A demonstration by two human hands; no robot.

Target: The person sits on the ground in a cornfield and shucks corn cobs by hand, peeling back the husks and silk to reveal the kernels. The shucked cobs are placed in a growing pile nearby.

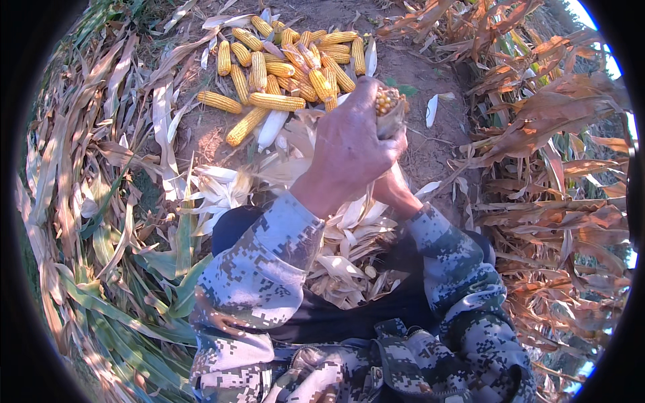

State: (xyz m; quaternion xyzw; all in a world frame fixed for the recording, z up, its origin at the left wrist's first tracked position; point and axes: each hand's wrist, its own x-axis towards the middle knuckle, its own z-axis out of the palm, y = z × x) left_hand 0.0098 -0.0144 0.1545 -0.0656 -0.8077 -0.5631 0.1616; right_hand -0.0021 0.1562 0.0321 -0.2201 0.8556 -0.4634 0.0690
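Observation:
My left hand (347, 146) is wrapped around a partly husked corn ear (388, 108), whose yellow and brownish kernels show at the top above the dry husk. Below and behind it is my right hand (395, 186), mostly hidden by the left; it is at the lower part of the ear, but its fingers and exact hold cannot be seen. Beyond my hands lies a pile of husked yellow corn cobs (277, 102) on bare soil. Pale stripped husks (347, 272) are heaped between my legs, and more husks (227, 186) lie left of my wrist.
Dry corn stalks and leaves (65, 166) cover the left side, with greener leaves (121, 322) nearer me. Along the right stands a thick bank of brown corn leaves (549, 126). Brown soil (438, 146) shows between them.

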